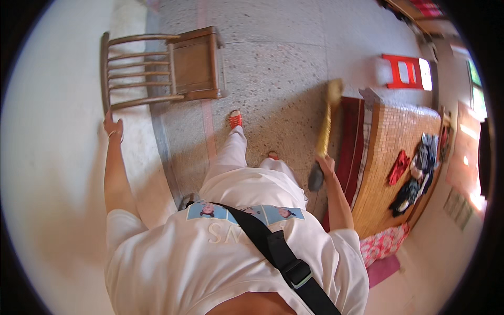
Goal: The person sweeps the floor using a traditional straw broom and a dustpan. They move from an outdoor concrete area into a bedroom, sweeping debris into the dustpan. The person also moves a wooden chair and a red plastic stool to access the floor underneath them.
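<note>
In the head view, a bed (pixel 373 184) with a woven mat on top stands at the person's right, and everything else is placed from it. Well apart from the bed, across the speckled floor (pixel 273 63), is a brown wooden chair (pixel 194 65), its slatted back turned away from the bed. The left hand (pixel 113 126) is at the near end of the chair's top rail, fingers partly bent; I cannot tell whether they close around the wood or only touch it.

The right hand (pixel 326 165), near the left side of the bed, is closed around a long yellow stick (pixel 326 126). Its far end is blurred, reaching away from the person beside the bed; a dark grey end (pixel 315 179) shows past the hand.

On the bed lie a red garment (pixel 399 168) and a heap of dark clothes (pixel 420 178). A pink-and-white patterned cloth (pixel 386 244) is at the bed's near end. Beyond the bed's far end is a red stool (pixel 391 71).
</note>
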Demonstrator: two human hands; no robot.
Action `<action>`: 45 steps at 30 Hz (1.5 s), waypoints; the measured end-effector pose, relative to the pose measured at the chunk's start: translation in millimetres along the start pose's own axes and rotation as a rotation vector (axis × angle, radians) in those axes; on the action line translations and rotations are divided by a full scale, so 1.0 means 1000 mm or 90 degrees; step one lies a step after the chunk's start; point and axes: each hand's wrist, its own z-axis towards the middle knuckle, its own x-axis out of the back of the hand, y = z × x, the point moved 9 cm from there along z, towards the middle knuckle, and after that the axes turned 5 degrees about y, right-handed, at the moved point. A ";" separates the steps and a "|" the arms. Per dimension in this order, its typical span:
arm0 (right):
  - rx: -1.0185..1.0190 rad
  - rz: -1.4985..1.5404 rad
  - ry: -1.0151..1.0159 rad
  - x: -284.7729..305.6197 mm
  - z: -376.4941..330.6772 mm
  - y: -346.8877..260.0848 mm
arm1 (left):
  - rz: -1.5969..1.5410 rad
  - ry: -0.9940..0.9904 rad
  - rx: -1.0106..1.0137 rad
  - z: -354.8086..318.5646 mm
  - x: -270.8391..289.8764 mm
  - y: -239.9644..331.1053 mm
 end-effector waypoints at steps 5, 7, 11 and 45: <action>-0.061 0.212 -0.048 -0.080 0.007 -0.064 | 0.082 -0.120 0.079 0.023 -0.021 -0.026; -0.064 0.308 -0.113 -0.099 0.006 -0.081 | 0.040 -0.174 0.100 0.026 -0.037 -0.041; -0.018 0.347 -0.177 -0.070 -0.003 -0.100 | -0.061 -0.293 0.158 0.027 -0.072 -0.059; -0.142 0.199 -0.120 -0.061 0.037 -0.072 | 0.038 -0.221 0.265 0.068 0.022 0.037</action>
